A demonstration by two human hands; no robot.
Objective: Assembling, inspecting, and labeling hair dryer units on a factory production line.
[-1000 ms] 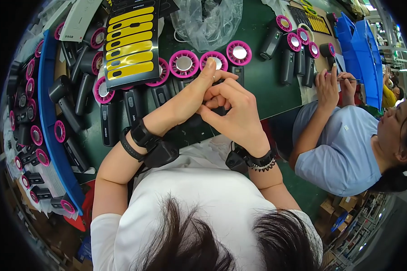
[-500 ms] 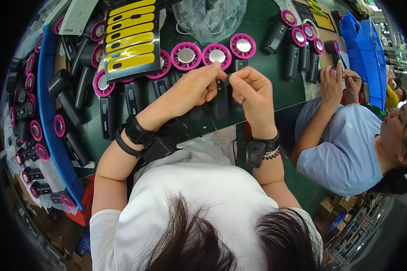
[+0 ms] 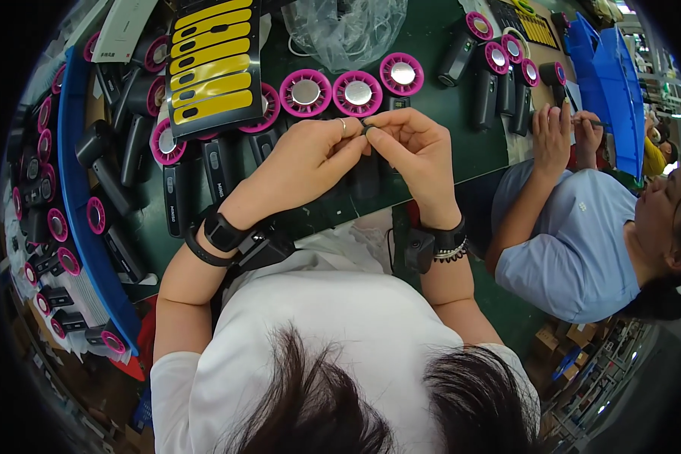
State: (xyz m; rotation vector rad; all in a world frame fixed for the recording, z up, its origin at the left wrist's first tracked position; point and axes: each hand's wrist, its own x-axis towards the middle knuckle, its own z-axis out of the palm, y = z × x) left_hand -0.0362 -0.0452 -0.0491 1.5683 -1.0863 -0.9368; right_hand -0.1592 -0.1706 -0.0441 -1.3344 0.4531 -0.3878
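Note:
My left hand (image 3: 310,157) and my right hand (image 3: 418,150) meet at the fingertips above the green table. Both pinch a small dark piece (image 3: 367,129), mostly covered by fingers, so its kind is unclear. Just beyond them lies a row of black handheld fans with pink rings and silver centres, among them one fan head (image 3: 357,92) close to my fingers and another (image 3: 306,91) to its left. A dark handle (image 3: 366,178) shows below my fingertips. Left of the hands, a black sheet with yellow strips (image 3: 210,72) rests over several fans.
A blue tray wall (image 3: 74,181) runs along the left, with many more fans around it. A clear plastic bag (image 3: 346,34) lies at the back. On the right a co-worker (image 3: 575,234) handles something thin near more fans and blue bins (image 3: 605,83).
My fingertips have come together; the dark piece, which showed as a short strip at my right fingers, is now mostly covered. My left hand has turned slightly. The view has shifted a little.

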